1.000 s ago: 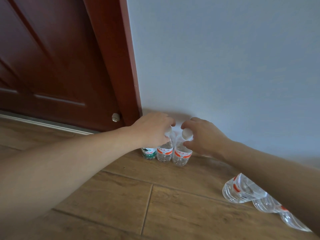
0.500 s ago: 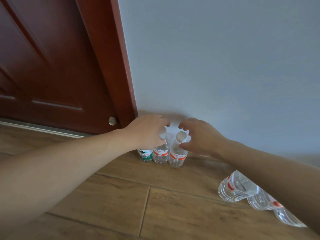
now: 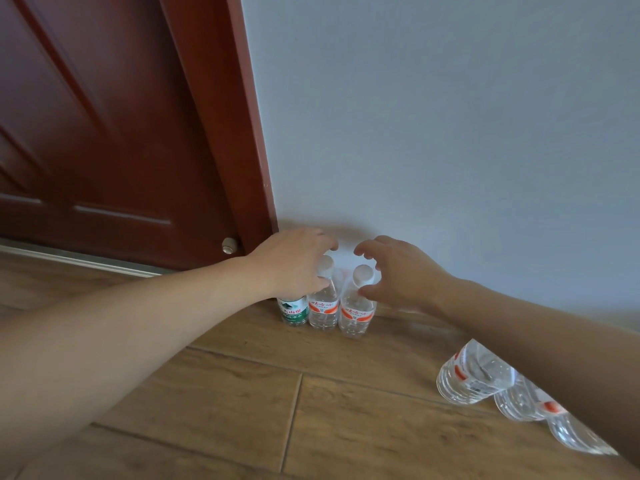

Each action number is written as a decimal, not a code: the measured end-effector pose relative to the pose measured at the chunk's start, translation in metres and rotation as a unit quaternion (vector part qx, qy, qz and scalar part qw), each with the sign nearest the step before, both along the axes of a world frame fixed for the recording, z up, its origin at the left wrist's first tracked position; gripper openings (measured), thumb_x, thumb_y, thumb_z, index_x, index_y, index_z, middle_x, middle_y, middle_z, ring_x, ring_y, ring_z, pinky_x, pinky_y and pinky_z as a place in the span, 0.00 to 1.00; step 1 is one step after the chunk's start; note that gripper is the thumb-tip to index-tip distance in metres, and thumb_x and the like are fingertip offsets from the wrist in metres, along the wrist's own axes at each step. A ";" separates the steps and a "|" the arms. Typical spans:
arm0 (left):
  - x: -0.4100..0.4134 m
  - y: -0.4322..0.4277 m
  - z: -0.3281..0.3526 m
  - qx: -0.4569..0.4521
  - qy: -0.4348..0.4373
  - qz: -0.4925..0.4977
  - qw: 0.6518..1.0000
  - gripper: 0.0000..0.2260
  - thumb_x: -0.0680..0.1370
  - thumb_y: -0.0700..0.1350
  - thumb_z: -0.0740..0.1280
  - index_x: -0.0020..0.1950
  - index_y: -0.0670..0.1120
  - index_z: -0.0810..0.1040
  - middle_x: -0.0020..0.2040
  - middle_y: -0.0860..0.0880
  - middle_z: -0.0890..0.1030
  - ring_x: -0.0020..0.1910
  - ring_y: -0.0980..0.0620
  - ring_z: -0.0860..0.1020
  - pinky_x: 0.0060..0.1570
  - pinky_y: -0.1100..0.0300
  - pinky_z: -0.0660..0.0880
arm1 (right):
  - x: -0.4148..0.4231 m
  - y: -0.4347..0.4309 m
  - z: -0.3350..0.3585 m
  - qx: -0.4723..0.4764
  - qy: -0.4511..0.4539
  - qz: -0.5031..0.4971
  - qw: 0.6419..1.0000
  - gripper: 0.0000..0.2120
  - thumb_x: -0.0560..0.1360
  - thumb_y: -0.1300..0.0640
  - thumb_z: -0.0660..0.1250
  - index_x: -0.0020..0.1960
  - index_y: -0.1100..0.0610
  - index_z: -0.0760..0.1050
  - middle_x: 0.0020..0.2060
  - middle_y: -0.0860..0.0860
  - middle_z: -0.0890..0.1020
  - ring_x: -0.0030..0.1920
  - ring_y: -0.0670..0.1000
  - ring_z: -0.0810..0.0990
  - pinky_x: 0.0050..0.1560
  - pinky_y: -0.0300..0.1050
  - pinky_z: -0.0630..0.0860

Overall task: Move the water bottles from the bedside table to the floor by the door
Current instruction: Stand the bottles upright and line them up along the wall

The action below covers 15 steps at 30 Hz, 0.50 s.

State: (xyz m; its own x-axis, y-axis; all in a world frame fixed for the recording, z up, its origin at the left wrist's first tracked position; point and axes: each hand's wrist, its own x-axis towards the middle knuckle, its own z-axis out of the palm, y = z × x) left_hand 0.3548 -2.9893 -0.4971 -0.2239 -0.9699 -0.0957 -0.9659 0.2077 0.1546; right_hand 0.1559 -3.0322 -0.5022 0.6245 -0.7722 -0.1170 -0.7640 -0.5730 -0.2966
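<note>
Three small water bottles stand in a row on the wood floor against the wall, beside the door frame (image 3: pixel 239 140): a green-label bottle (image 3: pixel 294 311), a middle orange-label bottle (image 3: pixel 323 310) and a right orange-label bottle (image 3: pixel 356 315). My left hand (image 3: pixel 294 263) hovers at the middle bottle's white cap, fingers loosened around it and thumb by the neck. My right hand (image 3: pixel 401 271) is spread around the right bottle's cap, with a gap between its fingertips and the cap.
Three more clear bottles (image 3: pixel 472 375) lie on their sides on the floor at the lower right, partly under my right forearm. The dark red door (image 3: pixel 104 133) with a metal stopper (image 3: pixel 229 244) fills the left. A pale wall is behind.
Both hands gripped the two orange-label bottles' caps a second ago. Now their fingers have spread away from the caps, and the bottles stand on the floor.
</note>
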 end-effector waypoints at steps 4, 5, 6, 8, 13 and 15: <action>-0.001 0.002 0.005 0.007 0.003 0.004 1.000 0.26 0.76 0.56 0.68 0.72 0.52 0.69 0.67 0.53 0.74 0.64 0.51 0.73 0.61 0.52 0.72 | -0.007 0.000 0.006 -0.003 0.004 -0.009 1.000 0.31 0.69 0.46 0.73 0.70 0.49 0.68 0.62 0.47 0.75 0.58 0.50 0.76 0.58 0.43 0.72; -0.002 0.003 0.007 0.008 0.005 0.004 1.000 0.26 0.76 0.57 0.67 0.72 0.52 0.68 0.68 0.54 0.73 0.64 0.51 0.73 0.61 0.52 0.72 | -0.010 0.000 0.009 -0.003 0.006 -0.010 1.000 0.32 0.70 0.46 0.73 0.70 0.49 0.68 0.62 0.47 0.74 0.60 0.50 0.76 0.59 0.43 0.72; -0.003 0.005 0.009 0.008 0.008 0.004 1.000 0.26 0.76 0.58 0.67 0.72 0.52 0.68 0.69 0.54 0.72 0.65 0.52 0.72 0.62 0.52 0.72 | -0.013 0.001 0.011 -0.007 0.009 -0.010 1.000 0.32 0.70 0.46 0.72 0.71 0.49 0.67 0.63 0.47 0.74 0.61 0.50 0.75 0.60 0.44 0.71; -0.006 0.008 0.013 0.004 0.010 0.000 1.000 0.26 0.77 0.59 0.66 0.73 0.53 0.67 0.70 0.55 0.71 0.65 0.52 0.72 0.63 0.52 0.71 | -0.020 0.004 0.017 -0.017 0.018 -0.010 1.000 0.32 0.71 0.45 0.71 0.72 0.50 0.66 0.66 0.48 0.73 0.64 0.50 0.74 0.62 0.43 0.69; -0.019 0.014 0.022 -0.019 0.013 -0.023 0.999 0.28 0.77 0.61 0.65 0.73 0.52 0.67 0.69 0.54 0.71 0.66 0.52 0.71 0.64 0.55 0.69 | -0.047 0.016 0.031 -0.041 0.038 -0.014 0.998 0.33 0.75 0.41 0.66 0.76 0.49 0.61 0.73 0.47 0.68 0.70 0.50 0.67 0.68 0.44 0.64; -0.029 0.016 0.025 -0.023 0.016 -0.039 0.999 0.29 0.78 0.62 0.64 0.75 0.51 0.65 0.72 0.53 0.69 0.69 0.52 0.68 0.67 0.56 0.66 | -0.060 0.021 0.036 -0.057 0.049 -0.013 0.997 0.33 0.76 0.40 0.64 0.77 0.49 0.59 0.74 0.47 0.65 0.72 0.50 0.65 0.70 0.45 0.62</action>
State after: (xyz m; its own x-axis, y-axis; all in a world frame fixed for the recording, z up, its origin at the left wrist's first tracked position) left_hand 0.3260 -2.9729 -0.4720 -0.3017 -0.9524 -0.0431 -0.9411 0.2903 0.1733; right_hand 0.0955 -3.0112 -0.4664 0.5940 -0.7997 -0.0871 -0.8011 -0.5781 -0.1550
